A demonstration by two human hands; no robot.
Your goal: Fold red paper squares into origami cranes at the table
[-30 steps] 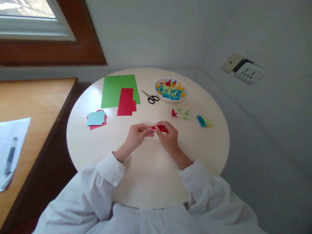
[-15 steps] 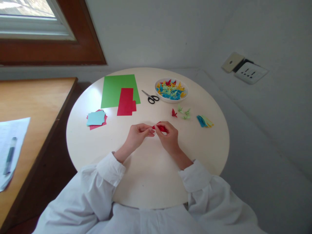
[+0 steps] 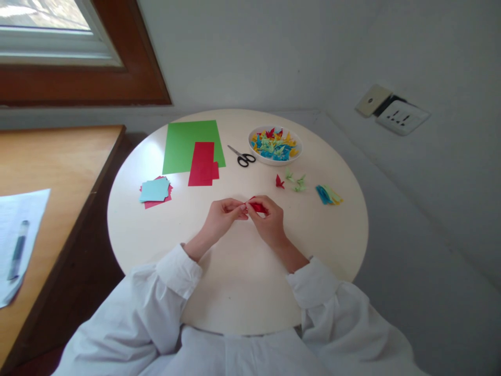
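Note:
A small piece of folded red paper (image 3: 258,207) is pinched between my two hands, above the middle of the round table. My left hand (image 3: 224,215) is closed on its left end, thumb against fingers. From the other side my right hand (image 3: 269,218) grips the same paper, and its fingers hide part of the folds. Just beyond my right hand lie a red paper crane (image 3: 279,181) and several pale green paper cranes (image 3: 299,183). A fan of folded blue and yellow paper pieces (image 3: 329,195) rests farther right.
Behind stand a white bowl (image 3: 275,159) of colourful paper cranes and black-handled scissors (image 3: 246,159). A green sheet (image 3: 178,147) lies at back left under red paper strips (image 3: 201,162). Light-blue and red squares (image 3: 154,190) are stacked on the left of the round table (image 3: 238,282).
My right hand has shifted slightly left, bringing its fingertips closer to my left hand. Both hands still hold the red paper.

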